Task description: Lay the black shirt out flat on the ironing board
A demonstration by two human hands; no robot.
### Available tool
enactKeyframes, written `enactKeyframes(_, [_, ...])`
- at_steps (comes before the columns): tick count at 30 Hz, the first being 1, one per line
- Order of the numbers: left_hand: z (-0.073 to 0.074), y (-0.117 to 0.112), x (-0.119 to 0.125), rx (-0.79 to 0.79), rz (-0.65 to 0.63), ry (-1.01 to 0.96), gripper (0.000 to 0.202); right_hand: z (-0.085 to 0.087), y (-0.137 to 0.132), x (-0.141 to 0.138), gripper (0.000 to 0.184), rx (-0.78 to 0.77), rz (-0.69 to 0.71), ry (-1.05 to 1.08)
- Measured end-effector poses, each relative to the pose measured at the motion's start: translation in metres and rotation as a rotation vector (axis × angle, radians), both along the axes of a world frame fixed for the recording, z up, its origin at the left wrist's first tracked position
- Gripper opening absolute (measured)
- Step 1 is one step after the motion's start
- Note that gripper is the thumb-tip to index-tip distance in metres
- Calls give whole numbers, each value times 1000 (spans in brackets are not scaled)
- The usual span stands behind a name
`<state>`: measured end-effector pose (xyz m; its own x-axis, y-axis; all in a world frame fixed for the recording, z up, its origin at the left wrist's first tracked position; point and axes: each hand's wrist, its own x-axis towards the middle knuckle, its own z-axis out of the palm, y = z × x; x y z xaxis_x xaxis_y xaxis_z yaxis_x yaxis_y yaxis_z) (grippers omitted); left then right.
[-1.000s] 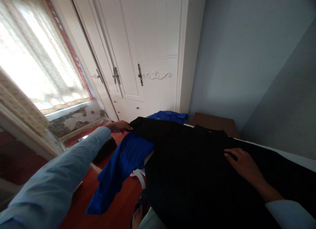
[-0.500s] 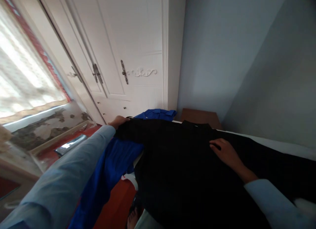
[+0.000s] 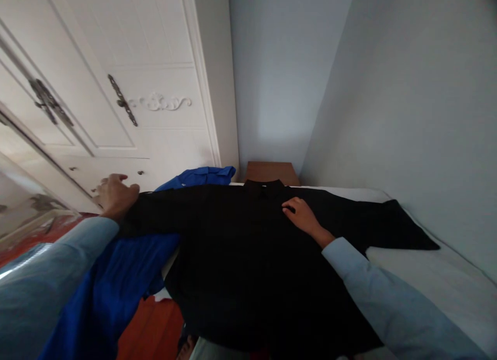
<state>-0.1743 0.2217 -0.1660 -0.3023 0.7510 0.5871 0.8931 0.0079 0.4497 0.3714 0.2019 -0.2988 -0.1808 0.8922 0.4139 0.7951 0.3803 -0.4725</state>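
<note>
A black long-sleeved shirt lies spread flat on a white bed, collar toward the far wall. My left hand grips the end of its left sleeve, stretched out past the bed's edge. My right hand lies flat, fingers out, on the shirt just below the collar. A blue garment lies under the black shirt and hangs off the bed's left side toward the floor.
A white wardrobe with dark metal handles stands at the left. A brown wooden nightstand sits at the head of the bed against the pale blue wall. Red-brown floor shows beside the bed, with a bare foot at the bottom edge.
The view has swung right, away from the window. My left hand has kept hold of the sleeve end and pulled it out straighter. My right hand stays pressed near the collar.
</note>
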Motion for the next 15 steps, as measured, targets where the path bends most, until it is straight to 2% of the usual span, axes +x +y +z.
enactKeyframes(1, [0, -2, 13, 17, 65, 31, 62, 0, 0, 0, 17, 2, 2, 1])
enactKeyframes(2, [0, -4, 29, -7, 67, 86, 62, -1, 0, 0, 17, 4, 4, 4])
enactKeyframes(5, [-11, -12, 91, -161, -213, 327, 54, -2, 1, 1, 16, 6, 8, 20])
enactKeyframes(9, [-42, -21, 183, -265, -469, 433, 53, -3, 4, 5, 14, 6, 24, 79])
enactKeyframes(12, [-64, -22, 239, -333, -578, 452, 60, -2, 4, 5, 14, 1, 20, 97])
enactKeyframes(15, [-81, -18, 272, -376, -607, 436, 66, 0, 1, 4, 15, 5, -4, 74])
